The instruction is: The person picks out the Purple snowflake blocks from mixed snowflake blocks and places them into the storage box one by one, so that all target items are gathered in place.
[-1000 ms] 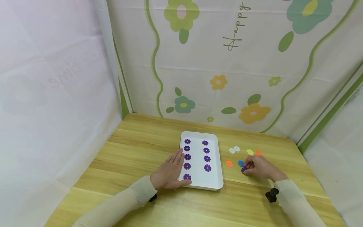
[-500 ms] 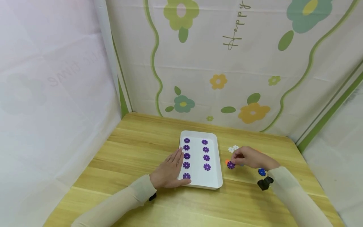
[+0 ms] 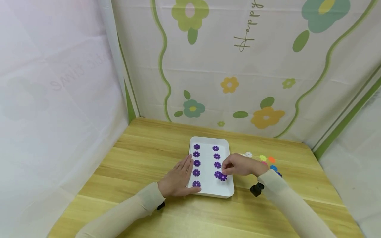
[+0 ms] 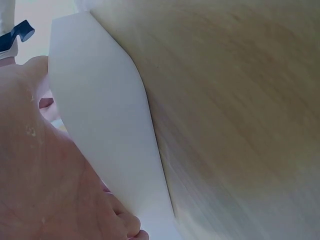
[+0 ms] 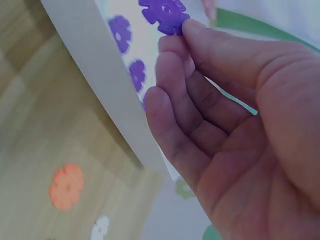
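A white tray (image 3: 207,190) lies on the table with purple notched snowflake discs in two columns. The left column (image 3: 196,163) has several discs, and so does the right column (image 3: 216,156). My right hand (image 3: 238,164) pinches one purple disc (image 5: 165,14) between thumb and index finger, over the tray's right side. In the head view this disc (image 3: 222,177) overlaps the nearest disc of the right column. My left hand (image 3: 177,180) rests with straight fingers along the tray's left edge, its thumb at the near left corner. In the left wrist view the palm (image 4: 45,160) lies against the tray wall (image 4: 105,95).
Right of the tray lie loose discs: white (image 3: 248,154), yellow (image 3: 262,158), orange (image 3: 271,159) and blue (image 3: 273,168), some partly hidden by the right arm. Another orange disc (image 5: 66,186) shows in the right wrist view. A flower-printed cloth (image 3: 208,66) stands behind the table.
My right hand has picked up the purple disc from among the loose ones and carried it left, over the tray. My left hand has stayed at the tray's edge.
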### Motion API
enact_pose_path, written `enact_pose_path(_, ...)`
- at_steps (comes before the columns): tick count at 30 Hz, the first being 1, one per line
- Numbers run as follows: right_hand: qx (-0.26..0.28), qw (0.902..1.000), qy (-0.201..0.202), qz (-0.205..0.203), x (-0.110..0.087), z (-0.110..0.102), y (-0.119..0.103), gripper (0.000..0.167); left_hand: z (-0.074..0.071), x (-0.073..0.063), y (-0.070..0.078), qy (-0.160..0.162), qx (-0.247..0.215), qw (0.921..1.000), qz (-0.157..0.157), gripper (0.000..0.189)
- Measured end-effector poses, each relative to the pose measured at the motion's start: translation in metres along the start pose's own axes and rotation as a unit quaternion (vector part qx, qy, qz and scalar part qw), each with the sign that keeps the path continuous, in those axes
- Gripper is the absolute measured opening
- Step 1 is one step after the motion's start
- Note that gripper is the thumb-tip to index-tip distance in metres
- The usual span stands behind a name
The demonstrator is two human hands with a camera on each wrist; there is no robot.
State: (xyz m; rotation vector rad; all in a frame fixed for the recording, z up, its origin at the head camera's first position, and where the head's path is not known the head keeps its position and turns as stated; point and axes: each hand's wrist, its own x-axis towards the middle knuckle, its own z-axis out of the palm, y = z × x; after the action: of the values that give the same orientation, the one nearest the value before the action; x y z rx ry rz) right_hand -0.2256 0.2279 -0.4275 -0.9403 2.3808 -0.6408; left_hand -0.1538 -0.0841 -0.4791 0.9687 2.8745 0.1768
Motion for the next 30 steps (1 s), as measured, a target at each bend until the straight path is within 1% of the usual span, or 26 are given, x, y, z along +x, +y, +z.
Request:
enact_pose_path(3, -0.019, 0.9997, -0.007, -0.014, 0.007, 0.008, -0.003, 0.017, 0.0, -0.001, 0.0, -0.003, 0.007, 1.0, -0.002, 0.112)
enact_pose_path(9, -0.044, 0.9989, -0.015, 0.0, 0.012, 0.014, -0.013, 0.013, 0.0, -0.003, -0.001, -0.008, 0.011, 0.9999, -0.004, 0.113)
enact_pose_path(11, -0.051, 0.9986, -0.015, -0.001, 0.012, 0.016, -0.015, 0.013, 0.0, -0.003, -0.002, -0.008, 0.009, 0.9999, -0.005, 0.112)
enact_pose_path(18, -0.064, 0.9978, -0.018, 0.0, 0.015, 0.026, -0.016, 0.012, -0.002, -0.004, -0.002, -0.006, 0.008, 0.9999, -0.005, 0.112)
enact_pose_path(22, -0.064, 0.9979, -0.009, -0.003, 0.017, 0.033, -0.014, 0.01, -0.003, -0.006, -0.001, -0.009, 0.003, 1.0, -0.001, 0.111)
enact_pose_path(26, -0.066, 0.9978, 0.001, -0.011, 0.018, 0.034, -0.013, 0.008, -0.004, -0.006, -0.002, -0.007, -0.008, 0.9999, 0.001, 0.11)
enact_pose_path(30, -0.072, 0.9966, 0.031, -0.026, 0.012, 0.029, -0.015, 0.009, -0.003, -0.005, -0.005, -0.009, -0.029, 0.9995, -0.005, 0.109)
